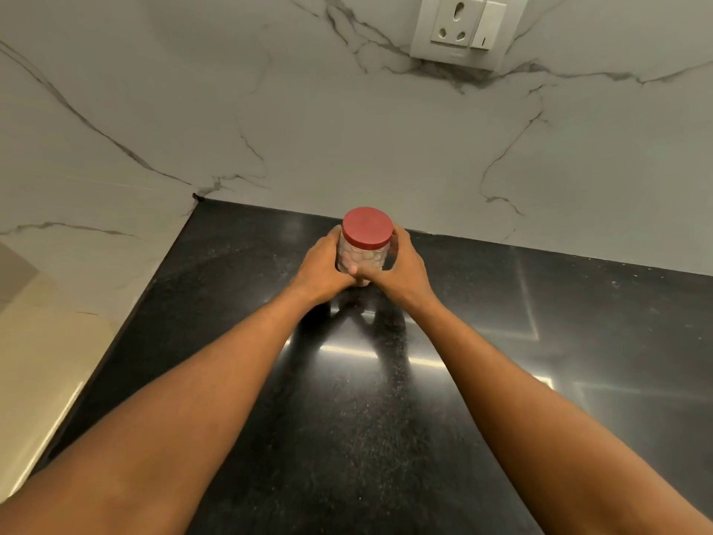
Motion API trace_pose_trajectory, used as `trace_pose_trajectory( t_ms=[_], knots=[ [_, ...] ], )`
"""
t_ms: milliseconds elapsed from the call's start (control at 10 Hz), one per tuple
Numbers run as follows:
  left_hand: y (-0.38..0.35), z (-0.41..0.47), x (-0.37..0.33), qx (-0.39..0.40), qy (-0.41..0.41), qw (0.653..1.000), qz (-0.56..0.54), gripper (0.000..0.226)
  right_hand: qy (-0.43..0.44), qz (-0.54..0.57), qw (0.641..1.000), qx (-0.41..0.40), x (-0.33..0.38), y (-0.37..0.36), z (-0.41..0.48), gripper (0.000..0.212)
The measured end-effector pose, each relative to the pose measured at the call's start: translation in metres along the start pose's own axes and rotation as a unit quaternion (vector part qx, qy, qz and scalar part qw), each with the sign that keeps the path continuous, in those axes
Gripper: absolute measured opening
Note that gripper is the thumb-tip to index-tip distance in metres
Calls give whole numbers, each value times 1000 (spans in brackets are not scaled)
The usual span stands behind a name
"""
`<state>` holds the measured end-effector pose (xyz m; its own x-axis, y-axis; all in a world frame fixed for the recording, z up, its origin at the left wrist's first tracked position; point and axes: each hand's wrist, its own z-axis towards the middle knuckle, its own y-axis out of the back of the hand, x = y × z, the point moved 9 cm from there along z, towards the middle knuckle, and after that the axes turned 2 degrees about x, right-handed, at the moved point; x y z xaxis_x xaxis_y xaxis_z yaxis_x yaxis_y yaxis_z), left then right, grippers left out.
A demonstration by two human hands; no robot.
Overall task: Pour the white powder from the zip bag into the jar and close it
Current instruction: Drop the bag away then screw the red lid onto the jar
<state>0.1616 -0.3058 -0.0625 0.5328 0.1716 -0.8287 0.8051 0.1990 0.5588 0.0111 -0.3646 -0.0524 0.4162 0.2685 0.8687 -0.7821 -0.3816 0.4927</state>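
A clear plastic jar point(362, 256) stands upright on the black countertop point(347, 418), close to the back wall. A red lid point(367, 229) sits flat on its top. Pale contents show through the jar's wall. My left hand point(322, 270) wraps the jar's left side and my right hand point(401, 270) wraps its right side, thumbs meeting in front near the base. No zip bag is in view.
A marble-patterned wall point(308, 129) rises right behind the jar, with a white socket and switch plate point(465, 28) high on the right. The countertop's left edge point(127, 314) drops to a beige surface. Bright light reflections lie on the counter in front of the jar.
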Motion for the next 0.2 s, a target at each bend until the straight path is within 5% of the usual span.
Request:
trace_pose_trajectory(
  t_ms=[200],
  knots=[
    [35, -77, -23, -79, -29, 989, 119, 75, 0, -223, 973, -52, 26, 7, -66, 90]
  ],
)
